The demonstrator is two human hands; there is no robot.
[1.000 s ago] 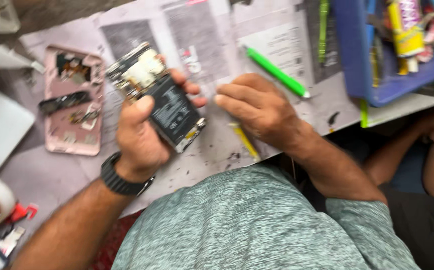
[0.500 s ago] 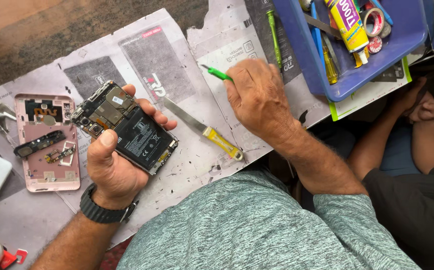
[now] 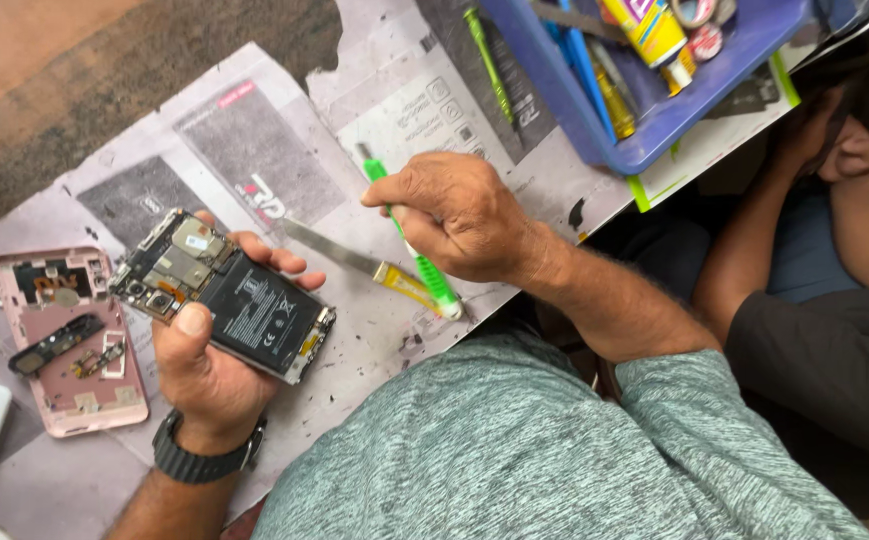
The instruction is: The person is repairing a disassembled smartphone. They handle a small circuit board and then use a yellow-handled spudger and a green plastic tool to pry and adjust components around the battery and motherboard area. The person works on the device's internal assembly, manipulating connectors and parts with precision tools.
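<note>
My left hand grips an opened phone with its black battery and circuit board facing up, held just above the newspaper-covered table. A black watch sits on that wrist. My right hand is closed around a green-handled screwdriver, lifted a little to the right of the phone. A flat metal pry tool with a yellow handle lies on the paper between my hands.
A pink phone back cover with loose small parts lies at the left. A blue tray of tools, a glue tube and tape rolls stands at the upper right, a second green screwdriver beside it. Another person's arm is at the right.
My right hand has picked the green screwdriver up off the paper and brought it toward me. My left hand keeps hold of the phone.
</note>
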